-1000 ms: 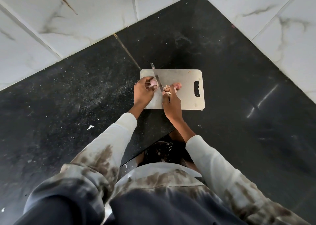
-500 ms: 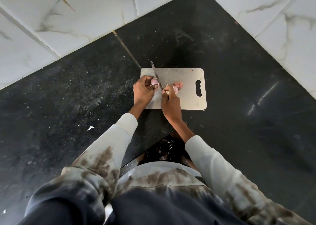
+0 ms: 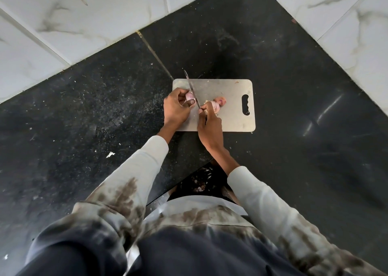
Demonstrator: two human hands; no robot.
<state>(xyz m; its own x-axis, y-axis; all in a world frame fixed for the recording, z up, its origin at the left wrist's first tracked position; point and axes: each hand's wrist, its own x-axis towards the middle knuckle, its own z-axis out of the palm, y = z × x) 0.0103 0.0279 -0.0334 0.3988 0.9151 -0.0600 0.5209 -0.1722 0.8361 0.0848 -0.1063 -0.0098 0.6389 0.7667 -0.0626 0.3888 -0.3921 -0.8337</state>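
A steel cutting board (image 3: 231, 116) with a handle slot lies on the black stone counter. My left hand (image 3: 176, 110) pinches a small pinkish onion piece (image 3: 189, 96) at the board's left edge. My right hand (image 3: 210, 126) grips a knife (image 3: 192, 89), forefinger along its back; the blade points away from me and lies against the right side of that piece. Two more pink onion pieces (image 3: 218, 104) lie on the board just right of the blade. The knife's handle is hidden in my hand.
The black counter (image 3: 105, 116) is dusted with pale crumbs and a white scrap (image 3: 110, 154). White marble wall tiles (image 3: 100, 17) close the corner at the back left and right. A dark container with peelings (image 3: 199, 181) sits below the counter edge by my body.
The hands and knife have stayed in nearly the same place. The loose onion pieces now lie a little further from the blade than before.
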